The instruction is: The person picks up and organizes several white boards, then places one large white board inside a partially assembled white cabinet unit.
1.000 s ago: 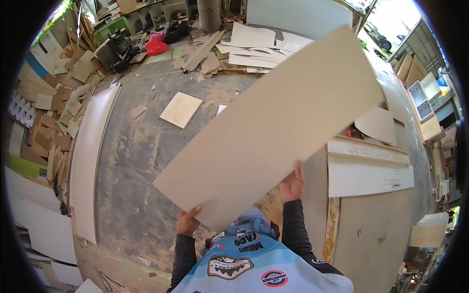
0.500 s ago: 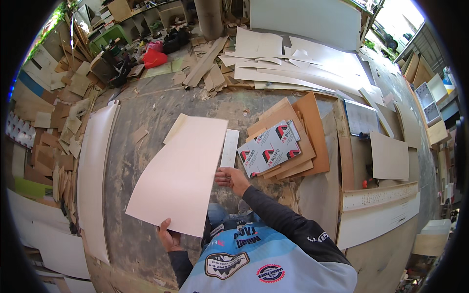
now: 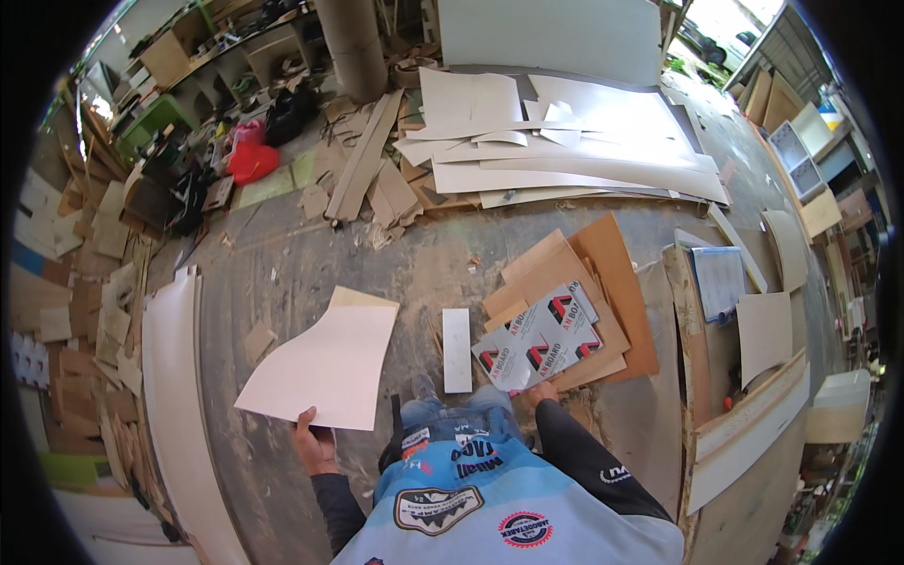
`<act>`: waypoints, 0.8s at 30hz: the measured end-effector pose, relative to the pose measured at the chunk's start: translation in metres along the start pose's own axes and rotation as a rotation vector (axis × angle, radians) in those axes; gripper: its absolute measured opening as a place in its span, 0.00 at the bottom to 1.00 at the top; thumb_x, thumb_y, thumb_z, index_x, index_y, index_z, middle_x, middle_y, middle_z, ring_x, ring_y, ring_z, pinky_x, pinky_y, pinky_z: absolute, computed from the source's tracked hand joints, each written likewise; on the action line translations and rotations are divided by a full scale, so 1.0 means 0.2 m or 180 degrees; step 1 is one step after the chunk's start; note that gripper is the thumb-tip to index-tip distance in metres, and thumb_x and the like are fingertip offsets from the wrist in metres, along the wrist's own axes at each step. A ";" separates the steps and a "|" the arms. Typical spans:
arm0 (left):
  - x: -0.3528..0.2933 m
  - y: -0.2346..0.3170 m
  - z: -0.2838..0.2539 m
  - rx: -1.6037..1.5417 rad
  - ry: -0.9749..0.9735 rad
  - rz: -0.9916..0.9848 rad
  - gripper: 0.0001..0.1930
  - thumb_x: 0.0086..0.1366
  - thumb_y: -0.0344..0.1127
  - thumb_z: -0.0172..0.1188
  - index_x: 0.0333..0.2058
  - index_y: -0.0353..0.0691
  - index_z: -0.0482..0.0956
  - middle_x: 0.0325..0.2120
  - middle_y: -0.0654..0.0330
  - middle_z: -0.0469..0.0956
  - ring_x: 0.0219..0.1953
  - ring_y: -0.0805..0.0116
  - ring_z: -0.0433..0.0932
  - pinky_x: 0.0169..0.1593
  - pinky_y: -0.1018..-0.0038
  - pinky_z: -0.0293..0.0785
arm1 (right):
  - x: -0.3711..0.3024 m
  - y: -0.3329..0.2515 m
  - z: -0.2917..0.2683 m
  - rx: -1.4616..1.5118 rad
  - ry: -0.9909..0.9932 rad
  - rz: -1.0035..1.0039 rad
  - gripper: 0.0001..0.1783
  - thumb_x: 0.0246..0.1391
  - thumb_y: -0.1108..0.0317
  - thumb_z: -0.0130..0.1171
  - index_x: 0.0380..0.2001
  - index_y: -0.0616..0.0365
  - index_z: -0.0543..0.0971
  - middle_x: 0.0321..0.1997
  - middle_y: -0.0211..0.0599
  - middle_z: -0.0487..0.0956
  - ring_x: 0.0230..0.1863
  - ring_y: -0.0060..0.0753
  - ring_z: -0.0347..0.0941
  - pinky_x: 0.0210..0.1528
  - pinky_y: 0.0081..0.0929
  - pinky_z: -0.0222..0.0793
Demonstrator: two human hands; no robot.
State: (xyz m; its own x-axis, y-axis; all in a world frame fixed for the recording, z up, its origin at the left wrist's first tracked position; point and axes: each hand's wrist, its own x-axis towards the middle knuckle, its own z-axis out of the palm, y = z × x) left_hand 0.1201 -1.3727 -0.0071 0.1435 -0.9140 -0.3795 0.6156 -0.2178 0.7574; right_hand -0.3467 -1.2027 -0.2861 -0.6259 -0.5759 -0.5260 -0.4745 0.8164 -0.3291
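A thin white sheet [image 3: 325,363] with one curved edge hangs tilted over the floor at the left. My left hand [image 3: 314,443] grips its near edge, thumb on top and fingers underneath. A paler tan piece [image 3: 365,297] shows past the sheet's far edge. At the right, my right hand [image 3: 540,395] is at the near edge of a silver board [image 3: 537,334] with a red and black print, its fingers closed there and partly hidden. That board lies on a stack of brown sheets [image 3: 617,282]. Between the two hands, a narrow white strip [image 3: 457,350] lies on the floor.
Large white sheets and offcuts [image 3: 565,141] lie at the far side. A long white panel [image 3: 169,395] runs along the left. To the right stand a wooden frame [image 3: 692,348] and a clipboard-like sheet [image 3: 719,281]. Scrap wood [image 3: 372,179] and a red bag [image 3: 252,162] are farther back.
My right hand has left the white sheet's right edge and moved right to the silver board. The left hand still holds the sheet, now lower and nearer the floor. The view has shifted.
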 end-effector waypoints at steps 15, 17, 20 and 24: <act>1.38 -0.20 1.17 0.0141 -0.0816 -0.0920 0.20 0.56 0.25 0.58 0.50 0.32 0.72 0.42 0.57 0.76 0.44 0.61 0.77 0.49 0.64 0.74 | 0.32 -0.68 -0.07 0.0841 -0.0675 0.0477 0.20 0.50 0.55 0.58 0.37 0.60 0.84 0.40 0.52 0.83 0.45 0.52 0.79 0.50 0.39 0.73; 1.49 -0.25 1.29 0.0268 -0.0820 -0.0941 0.22 0.56 0.25 0.58 0.51 0.31 0.71 0.43 0.56 0.76 0.45 0.59 0.77 0.51 0.64 0.74 | 0.42 -0.73 -0.15 0.0745 -0.0715 0.0479 0.21 0.49 0.54 0.59 0.39 0.59 0.84 0.39 0.51 0.83 0.45 0.51 0.80 0.51 0.39 0.73; 1.62 -0.33 1.61 0.0278 -0.0989 -0.0829 0.21 0.56 0.24 0.58 0.50 0.31 0.71 0.43 0.58 0.76 0.47 0.60 0.77 0.53 0.65 0.73 | 0.70 -0.85 -0.41 0.0864 -0.0624 0.0711 0.17 0.52 0.58 0.55 0.39 0.55 0.84 0.43 0.52 0.82 0.49 0.52 0.78 0.55 0.42 0.70; 1.93 -0.52 1.89 0.0137 -0.1251 -0.0991 0.20 0.55 0.22 0.58 0.48 0.31 0.73 0.44 0.57 0.76 0.48 0.61 0.76 0.55 0.65 0.72 | 1.06 -0.92 -0.65 0.0921 0.0231 0.0395 0.16 0.51 0.57 0.57 0.33 0.58 0.84 0.32 0.48 0.83 0.38 0.44 0.82 0.45 0.38 0.75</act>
State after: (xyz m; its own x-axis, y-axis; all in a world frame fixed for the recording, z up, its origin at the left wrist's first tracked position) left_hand -0.1826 -1.8323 -0.0316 -0.3498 -0.8613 -0.3685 0.5490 -0.5072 0.6644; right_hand -0.4720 -1.4805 -0.2358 -0.7154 -0.4642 -0.5222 -0.2026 0.8531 -0.4807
